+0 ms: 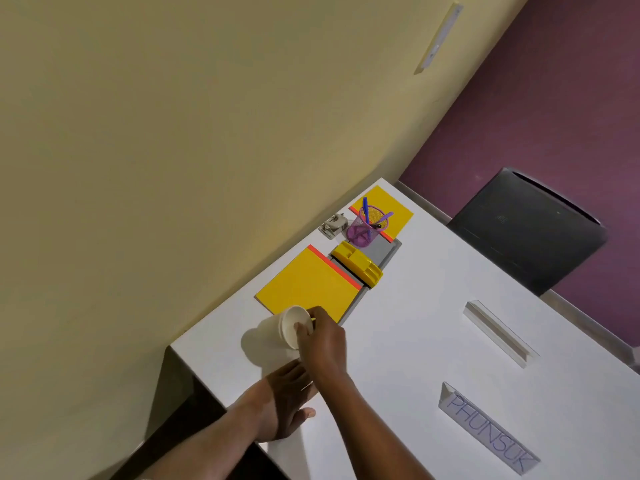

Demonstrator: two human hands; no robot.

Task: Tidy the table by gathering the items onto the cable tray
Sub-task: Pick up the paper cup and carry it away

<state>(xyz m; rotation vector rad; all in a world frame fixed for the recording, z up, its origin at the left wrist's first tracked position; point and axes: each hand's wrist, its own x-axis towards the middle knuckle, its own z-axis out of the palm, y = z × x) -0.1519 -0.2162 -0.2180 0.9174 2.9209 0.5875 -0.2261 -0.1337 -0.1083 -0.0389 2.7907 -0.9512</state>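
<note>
A cream paper cup (277, 332) is tilted near the table's left edge, and my right hand (320, 336) grips its rim. My left hand (284, 400) lies flat on the table just below the cup, fingers spread, holding nothing. The grey cable tray (384, 251) runs along the table toward the wall. A yellow organiser (356, 263) and a purple mesh pen holder (367, 225) with pens stand on it. Two yellow pads with red edges lie beside the tray, the larger pad (308, 285) close to the cup and the smaller pad (391, 206) farther off.
A grey hole punch (334, 225) sits by the wall. Two folded white name cards rest on the white table (433, 306), a blank name card (498, 332) and a lettered name card (491, 431). A black chair back (526, 226) stands at the table's right side.
</note>
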